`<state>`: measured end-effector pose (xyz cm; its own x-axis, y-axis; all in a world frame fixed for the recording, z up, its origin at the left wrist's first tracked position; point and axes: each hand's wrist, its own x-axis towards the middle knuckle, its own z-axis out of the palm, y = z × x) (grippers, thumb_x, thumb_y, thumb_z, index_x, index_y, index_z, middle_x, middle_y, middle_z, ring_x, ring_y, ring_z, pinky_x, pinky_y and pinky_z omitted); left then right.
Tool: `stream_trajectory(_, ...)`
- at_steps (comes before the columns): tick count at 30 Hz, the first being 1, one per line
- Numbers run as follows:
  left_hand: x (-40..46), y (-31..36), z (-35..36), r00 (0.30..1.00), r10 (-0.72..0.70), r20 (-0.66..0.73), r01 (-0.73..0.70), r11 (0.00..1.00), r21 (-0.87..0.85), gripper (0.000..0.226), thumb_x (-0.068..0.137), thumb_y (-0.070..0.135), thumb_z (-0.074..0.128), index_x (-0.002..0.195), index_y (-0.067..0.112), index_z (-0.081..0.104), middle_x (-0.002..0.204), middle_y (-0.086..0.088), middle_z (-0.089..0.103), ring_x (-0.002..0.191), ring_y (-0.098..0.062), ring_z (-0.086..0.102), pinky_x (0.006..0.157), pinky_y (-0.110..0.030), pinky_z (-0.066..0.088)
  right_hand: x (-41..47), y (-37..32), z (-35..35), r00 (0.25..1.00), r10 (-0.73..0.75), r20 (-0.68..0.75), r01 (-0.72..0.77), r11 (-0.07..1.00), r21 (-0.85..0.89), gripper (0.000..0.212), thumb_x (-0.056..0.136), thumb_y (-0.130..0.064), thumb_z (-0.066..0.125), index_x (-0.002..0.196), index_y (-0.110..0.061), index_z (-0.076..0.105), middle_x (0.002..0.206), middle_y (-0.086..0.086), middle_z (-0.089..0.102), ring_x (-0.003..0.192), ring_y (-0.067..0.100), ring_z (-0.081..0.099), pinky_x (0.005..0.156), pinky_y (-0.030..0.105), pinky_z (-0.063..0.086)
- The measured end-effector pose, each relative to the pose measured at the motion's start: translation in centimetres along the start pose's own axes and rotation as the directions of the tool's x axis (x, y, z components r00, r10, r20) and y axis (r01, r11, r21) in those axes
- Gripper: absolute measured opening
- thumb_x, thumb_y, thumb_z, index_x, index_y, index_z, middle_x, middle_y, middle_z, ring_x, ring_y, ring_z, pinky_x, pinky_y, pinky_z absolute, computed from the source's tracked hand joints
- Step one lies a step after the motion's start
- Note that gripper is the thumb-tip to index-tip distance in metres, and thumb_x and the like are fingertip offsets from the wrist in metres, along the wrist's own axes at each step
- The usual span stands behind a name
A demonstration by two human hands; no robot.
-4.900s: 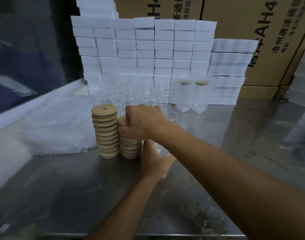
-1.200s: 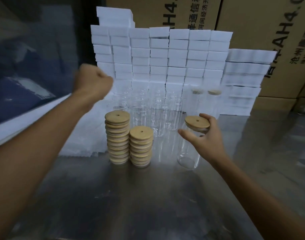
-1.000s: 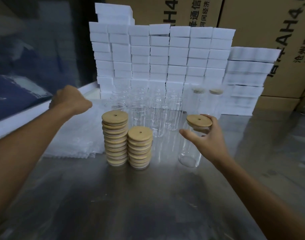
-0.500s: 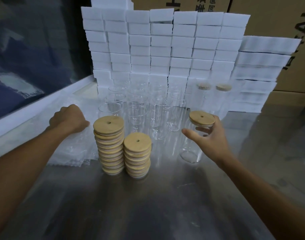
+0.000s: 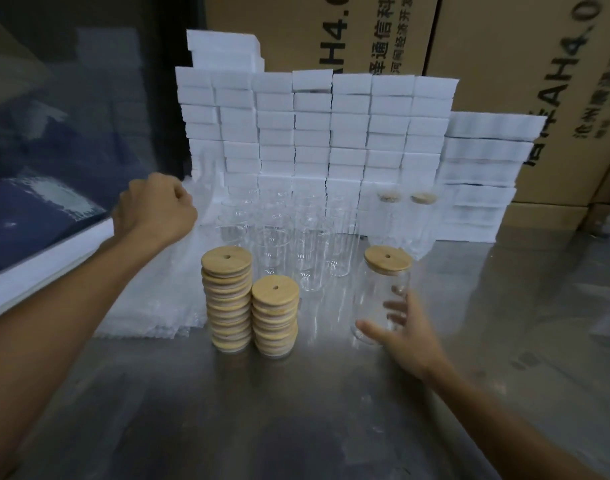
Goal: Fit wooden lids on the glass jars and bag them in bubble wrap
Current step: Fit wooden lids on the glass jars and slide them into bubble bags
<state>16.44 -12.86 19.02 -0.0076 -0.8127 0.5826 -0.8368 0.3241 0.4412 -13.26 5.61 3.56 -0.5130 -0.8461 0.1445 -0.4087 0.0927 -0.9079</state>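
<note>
A glass jar (image 5: 379,289) with a wooden lid (image 5: 387,258) on it stands on the steel table (image 5: 296,410) at the right. My right hand (image 5: 409,336) holds it low down, thumb in front and fingers showing through the glass. My left hand (image 5: 154,211) is raised in a fist at the left and pinches a thin bubble wrap bag (image 5: 201,216) above the bubble wrap pile (image 5: 151,299). Two stacks of wooden lids (image 5: 227,299) (image 5: 275,318) stand in the middle. Several empty jars (image 5: 289,244) stand behind them.
Two lidded jars in bubble wrap (image 5: 405,220) stand at the back right. A wall of white foam blocks (image 5: 314,133) lines the back, with cardboard boxes (image 5: 504,64) behind it. A white ledge (image 5: 47,258) borders the table's left side.
My right hand slid from the lid down to the jar's lower part. My left hand dropped to the bubble wrap pile, then rose with a bag pinched in it.
</note>
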Motion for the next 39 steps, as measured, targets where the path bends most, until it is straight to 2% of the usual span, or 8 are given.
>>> stream_trajectory(6,-4.5,5.5,-1.8,0.910,0.296,-0.289,-0.390,0.849,-0.356,0.013,0.091,0.019,0.058,0.086,0.014,0.069,0.075,0.002,0.065,0.068,-0.023,0.061,0.065,-0.037,0.052,-3.1,1.6,-0.4,0.988,0.002,-0.155,-0.019,0.994,-0.105,0.068,0.087,-0.026,0.078,0.145,-0.016,0.043,0.130,-0.002,0.056,0.111,0.014,0.056,0.095,0.030,0.048)
stream_trajectory(12,-12.3,10.2,0.8,0.838,0.484,-0.252,-0.545,0.720,-0.430,0.006,0.092,0.016,0.058,0.087,0.019,0.061,0.076,0.009,0.060,0.061,-0.014,0.053,0.056,-0.025,0.041,-4.9,-3.9,-0.9,0.915,-0.224,-0.336,0.273,0.956,0.104,0.020,0.092,-0.041,0.069,0.109,-0.031,0.063,0.093,-0.003,0.071,0.086,0.014,0.070,0.072,0.019,0.054)
stream_trajectory(18,-17.9,10.4,5.1,0.762,0.640,-0.099,-0.617,0.670,-0.413,0.002,0.090,0.021,0.054,0.088,0.020,0.056,0.080,0.006,0.058,0.066,-0.023,0.058,0.055,-0.038,0.048,-5.6,-9.6,-1.6,0.966,-0.244,-0.092,0.255,0.957,0.140,0.058,0.083,-0.067,0.055,0.099,-0.013,0.068,0.094,0.006,0.074,0.083,0.019,0.074,0.074,0.034,0.061)
stream_trajectory(22,-19.4,9.5,6.8,0.793,0.582,0.178,-0.441,0.751,-0.491,0.009,0.082,0.033,0.058,0.089,0.029,0.055,0.080,0.012,0.058,0.064,-0.013,0.055,0.060,-0.033,0.049,-5.4,-9.1,-1.8,0.968,-0.211,-0.139,0.195,0.973,-0.121,0.021,0.096,-0.019,0.065,0.081,-0.007,0.073,0.076,0.007,0.075,0.071,0.020,0.074,0.077,0.048,0.060)
stream_trajectory(25,-18.7,10.2,6.4,0.875,0.272,0.400,0.139,0.651,-0.747,0.018,0.073,0.041,0.063,0.084,0.026,0.063,0.073,0.009,0.062,0.058,-0.010,0.055,0.052,-0.026,0.046,-5.5,-8.1,-1.7,0.975,-0.196,-0.102,0.178,0.971,-0.163,0.018,0.093,-0.018,0.070,0.077,-0.011,0.075,0.073,0.002,0.075,0.067,0.015,0.072,0.075,0.041,0.060)
stream_trajectory(27,-18.0,10.8,6.2,0.826,0.168,0.538,0.383,0.532,-0.755,0.027,0.079,0.047,0.069,0.086,0.022,0.064,0.074,0.002,0.068,0.056,-0.010,0.060,0.048,-0.022,0.044,-5.6,-7.6,-1.4,0.971,-0.219,-0.097,0.194,0.957,-0.214,0.020,0.090,-0.022,0.075,0.073,-0.012,0.074,0.070,0.002,0.073,0.066,0.015,0.070,0.071,0.038,0.058)
stream_trajectory(33,-18.0,11.8,6.3,0.742,0.107,0.662,0.466,0.628,-0.623,0.020,0.085,0.035,0.067,0.086,0.015,0.065,0.077,-0.003,0.072,0.056,-0.014,0.067,0.053,-0.027,0.051,-5.5,-6.8,-0.3,0.960,-0.267,-0.085,0.236,0.932,-0.274,0.043,0.082,-0.025,0.082,0.057,-0.021,0.048,0.051,-0.011,0.049,0.048,-0.003,0.049,0.047,0.013,0.035)
stream_trajectory(39,-18.0,11.2,7.1,0.791,0.122,0.599,0.401,0.636,-0.659,0.017,0.093,0.016,0.060,0.081,0.005,0.064,0.072,-0.004,0.070,0.055,-0.012,0.067,0.050,-0.026,0.053,-5.7,-7.0,-1.0,0.996,-0.034,0.077,0.032,0.999,0.028,0.030,0.083,-0.044,0.068,0.098,-0.019,0.067,0.087,0.004,0.076,0.081,0.026,0.073,0.069,0.033,0.054)
